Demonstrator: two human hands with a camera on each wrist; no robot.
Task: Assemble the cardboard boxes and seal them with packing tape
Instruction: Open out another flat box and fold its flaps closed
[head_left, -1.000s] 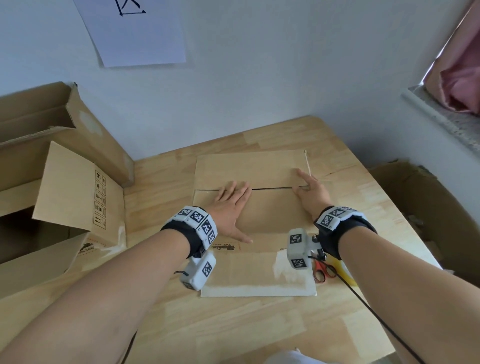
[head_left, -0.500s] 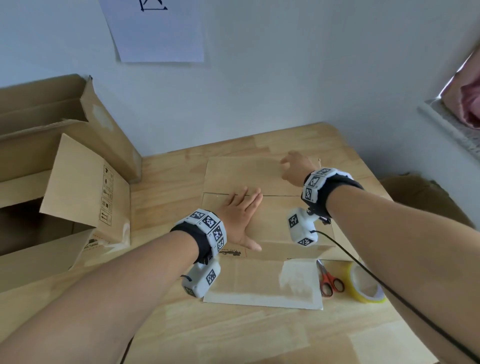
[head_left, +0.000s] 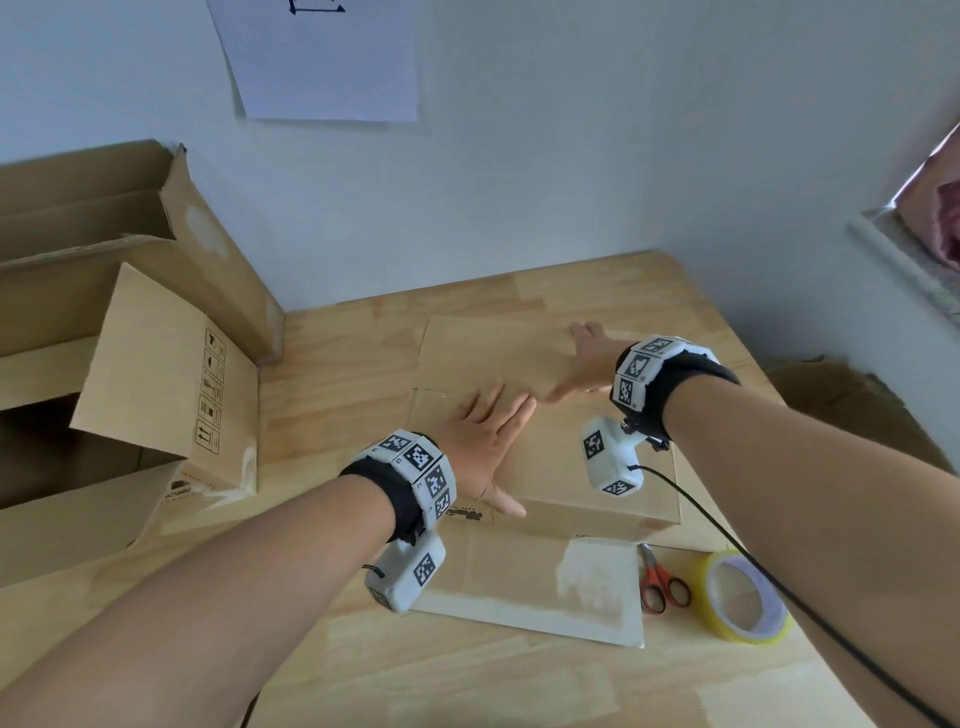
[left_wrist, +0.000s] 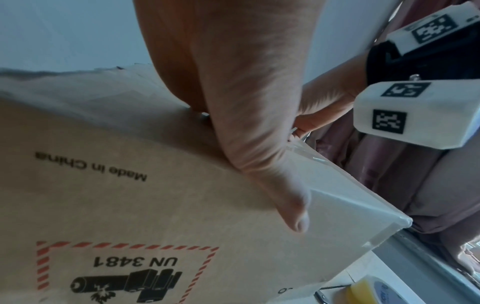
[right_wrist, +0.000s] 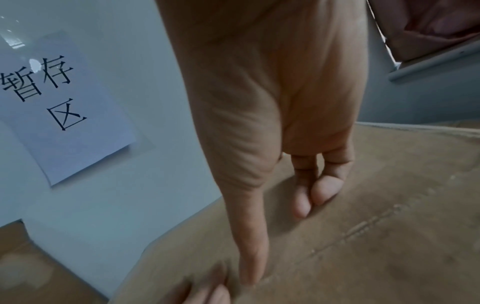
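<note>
A brown cardboard box (head_left: 571, 467) stands on the wooden table (head_left: 467, 675), its two top flaps folded down to meet in a seam. My left hand (head_left: 483, 441) lies flat, fingers straight, on the near flap (left_wrist: 130, 164). My right hand (head_left: 587, 358) presses flat on the far flap (head_left: 493, 348), thumb stretched along the seam (right_wrist: 350, 232) towards the left fingertips (right_wrist: 205, 292). A yellow roll of packing tape (head_left: 743, 597) lies at the near right, with red-handled scissors (head_left: 660, 582) beside it. A lower flap (head_left: 530, 587) sticks out flat toward me.
Large open cardboard boxes (head_left: 104, 364) crowd the left side of the table. A white paper sign (head_left: 322, 57) hangs on the wall behind. Another brown box (head_left: 841, 400) sits off the table's right edge. A black cable (head_left: 779, 587) runs from my right wrist.
My right hand moved from the right end of the seam up onto the far flap and pressed it down. My left hand stayed flat on the near flap. The view tilted down.
</note>
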